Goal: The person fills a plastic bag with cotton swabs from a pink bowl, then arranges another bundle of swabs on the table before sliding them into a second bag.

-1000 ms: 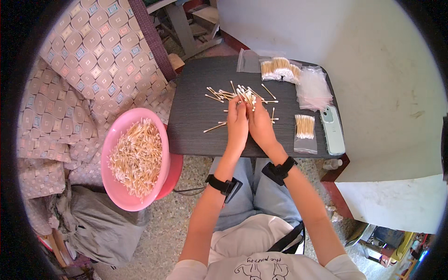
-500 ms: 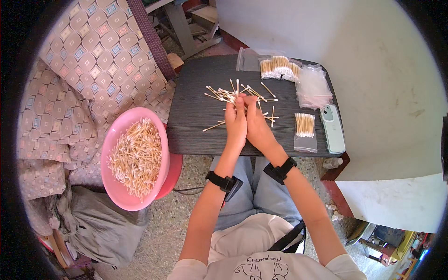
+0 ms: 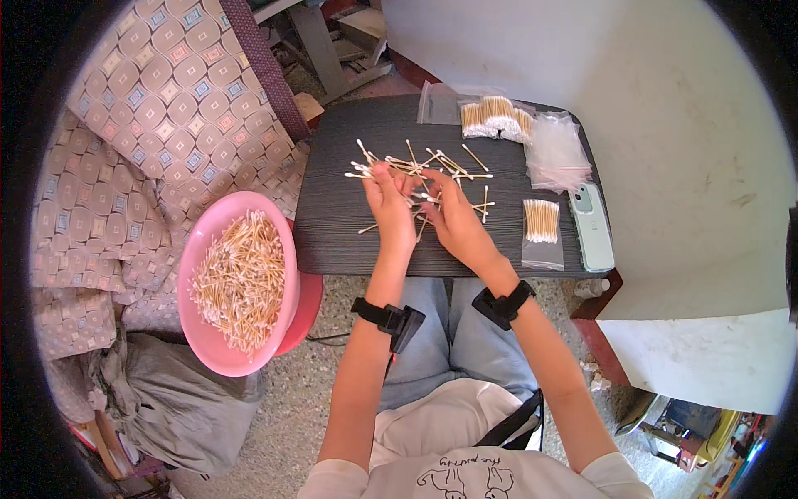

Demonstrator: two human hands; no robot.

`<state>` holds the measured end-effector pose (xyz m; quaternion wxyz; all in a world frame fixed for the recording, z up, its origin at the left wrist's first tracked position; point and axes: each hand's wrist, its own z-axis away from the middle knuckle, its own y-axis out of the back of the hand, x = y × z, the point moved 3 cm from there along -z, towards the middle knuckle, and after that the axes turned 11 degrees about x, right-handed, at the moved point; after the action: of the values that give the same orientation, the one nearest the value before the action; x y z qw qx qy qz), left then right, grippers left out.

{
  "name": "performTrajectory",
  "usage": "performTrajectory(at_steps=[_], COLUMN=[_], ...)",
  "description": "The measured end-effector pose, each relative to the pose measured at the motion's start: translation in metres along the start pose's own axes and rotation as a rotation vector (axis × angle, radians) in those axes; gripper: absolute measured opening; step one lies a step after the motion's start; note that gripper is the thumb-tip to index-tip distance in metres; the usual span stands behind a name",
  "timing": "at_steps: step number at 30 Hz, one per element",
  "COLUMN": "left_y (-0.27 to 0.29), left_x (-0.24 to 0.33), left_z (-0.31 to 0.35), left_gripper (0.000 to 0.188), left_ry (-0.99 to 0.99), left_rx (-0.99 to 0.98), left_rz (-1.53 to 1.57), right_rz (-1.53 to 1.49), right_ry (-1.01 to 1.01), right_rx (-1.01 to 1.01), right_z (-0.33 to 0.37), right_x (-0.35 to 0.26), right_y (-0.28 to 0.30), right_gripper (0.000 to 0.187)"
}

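Apart now, where half a second earlier they had been pressed together, the hands had separated: the left hand had slid toward the table's left edge, while the right hand had stayed near its place. Leftmost, patterned cushions rose behind a pink bowl heaped with cotton swabs, which stood beyond the left edge of the dark table. Over the table's middle, the left hand was curled, with swab tips showing past its thumb; whether its fingers gripped them I could not tell. Loose swabs lay crisscrossed beyond and around both hands. The right hand had its thumb and fingers parted, with a few white tips between the two hands. Farther right, bundled swabs sat by the far edge, and a small bag of swabs lay toward the near right corner. Clear bags were piled along the right edge, just beside a pale phone near that corner.
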<state>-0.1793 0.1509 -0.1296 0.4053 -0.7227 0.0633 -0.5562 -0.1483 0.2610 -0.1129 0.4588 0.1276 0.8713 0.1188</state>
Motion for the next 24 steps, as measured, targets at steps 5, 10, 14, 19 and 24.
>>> performTrajectory(at_steps=[5,10,14,19,24], left_y=[0.005,0.007,-0.004,-0.002,0.015], left_x=[0.009,-0.004,0.003,-0.002,0.000], left_z=[0.006,0.017,0.033,0.036,0.033], left_gripper=[0.026,0.029,0.031,0.031,0.035], left_ry=[0.071,-0.132,-0.259,-0.147,0.058], left_rx=[-0.110,-0.309,-0.335,-0.412,-0.380], left_rz=[-0.090,-0.521,-0.744,-0.844,-0.647], right_rz=[-0.115,-0.704,-0.788,-0.857,-0.293], right_ry=[-0.184,-0.466,-0.576,-0.513,-0.495], right_rx=[0.169,0.178,0.223,0.321,0.418], right_z=[-0.008,-0.013,-0.013,-0.018,-0.018], right_x=[-0.002,0.004,0.005,0.011,0.024], right_y=[0.016,0.005,0.005,0.003,0.021], right_gripper=[0.019,0.024,0.022,0.023,0.019])
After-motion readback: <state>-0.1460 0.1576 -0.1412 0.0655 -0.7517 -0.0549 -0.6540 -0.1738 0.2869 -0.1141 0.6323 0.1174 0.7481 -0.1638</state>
